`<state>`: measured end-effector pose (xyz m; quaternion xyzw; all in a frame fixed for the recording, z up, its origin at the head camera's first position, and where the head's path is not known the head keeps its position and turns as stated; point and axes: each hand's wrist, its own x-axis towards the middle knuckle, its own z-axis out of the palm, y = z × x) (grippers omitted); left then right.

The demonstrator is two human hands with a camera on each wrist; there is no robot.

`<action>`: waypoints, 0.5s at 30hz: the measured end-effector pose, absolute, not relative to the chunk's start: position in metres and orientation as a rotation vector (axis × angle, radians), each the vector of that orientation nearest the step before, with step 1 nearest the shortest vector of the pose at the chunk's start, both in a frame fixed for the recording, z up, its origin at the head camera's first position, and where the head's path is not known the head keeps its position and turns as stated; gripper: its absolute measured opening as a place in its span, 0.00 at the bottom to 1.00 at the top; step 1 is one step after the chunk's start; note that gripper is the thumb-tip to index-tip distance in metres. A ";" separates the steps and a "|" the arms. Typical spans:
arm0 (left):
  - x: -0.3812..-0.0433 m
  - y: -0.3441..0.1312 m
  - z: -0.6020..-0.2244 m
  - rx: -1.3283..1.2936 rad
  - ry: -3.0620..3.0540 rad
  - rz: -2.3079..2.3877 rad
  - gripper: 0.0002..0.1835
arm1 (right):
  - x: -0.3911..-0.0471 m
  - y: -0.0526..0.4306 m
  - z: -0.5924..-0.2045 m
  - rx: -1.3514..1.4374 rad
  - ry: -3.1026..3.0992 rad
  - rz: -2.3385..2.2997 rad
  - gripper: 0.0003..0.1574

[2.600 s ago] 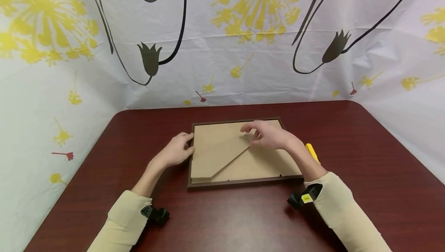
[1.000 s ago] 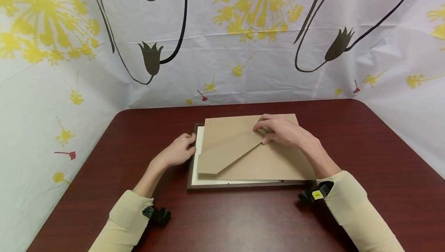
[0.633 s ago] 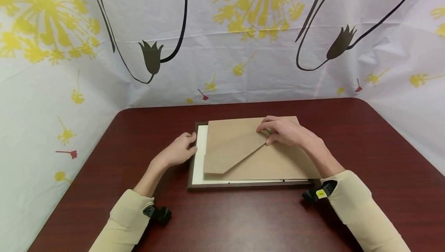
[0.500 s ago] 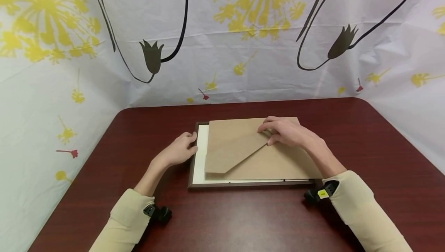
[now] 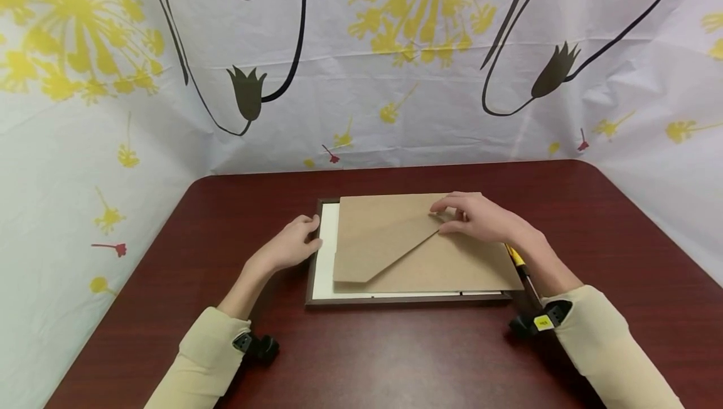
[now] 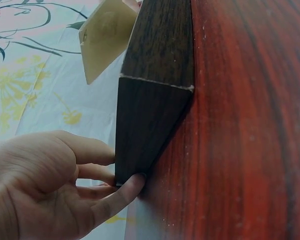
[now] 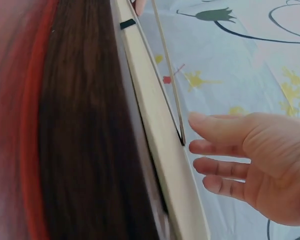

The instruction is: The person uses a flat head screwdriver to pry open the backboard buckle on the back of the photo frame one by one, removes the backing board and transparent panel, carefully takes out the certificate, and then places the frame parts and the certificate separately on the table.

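Note:
A brown picture frame lies face down on the table. Its tan backing board sits shifted to the right, showing a cream-white sheet along the left and front. A slanted easel flap stands slightly raised from the board. My left hand holds the frame's left side; in the left wrist view its fingertips meet the dark wood. Beside the flap's slanted edge, my right hand has its thumb and fingers spread. The right wrist view shows those fingers extended, with nothing between them.
A tool with a yellow-and-black handle lies right of the frame, partly behind the right forearm. The dark red table has rounded far corners. A white patterned sheet hangs behind and at both sides.
The backing board has shifted right, uncovering the cream sheet. My right hand pinched the flap earlier; now its fingers have loosened and moved right. The left hand has stayed at the frame.

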<state>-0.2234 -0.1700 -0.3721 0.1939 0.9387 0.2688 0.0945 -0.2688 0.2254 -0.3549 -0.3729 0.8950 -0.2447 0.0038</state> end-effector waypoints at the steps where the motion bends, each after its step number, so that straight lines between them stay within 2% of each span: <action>1: -0.223 -0.170 -0.372 0.573 2.782 0.801 0.32 | -0.267 0.229 -0.355 -1.136 2.817 -0.770 0.23; 6: -0.222 -0.170 -0.370 0.575 2.779 0.801 0.32 | -0.257 0.246 -0.354 -0.964 2.866 -0.776 0.26; 15: -0.223 -0.170 -0.373 0.578 2.793 0.796 0.32 | -0.247 0.276 -0.358 -0.809 2.993 -0.719 0.26</action>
